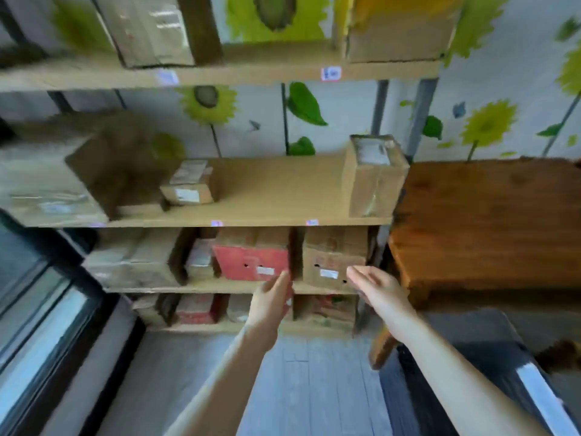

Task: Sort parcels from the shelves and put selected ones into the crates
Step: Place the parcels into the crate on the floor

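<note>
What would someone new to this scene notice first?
Two open hands, the left hand and the right hand, reach toward a brown box on a lower shelf, and neither holds anything. Just left of that box stands a red box. Big yellow sunflowers cover the wall behind the shelves.

What we see around the work
We face sunflower wallpaper [345, 114]; a brown wooden table [490, 221] stands at our right, a window [34, 309] at our left, grey floorboards [301, 388] below.

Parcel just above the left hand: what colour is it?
The parcel is red with a white label; the head view shows it.
</note>
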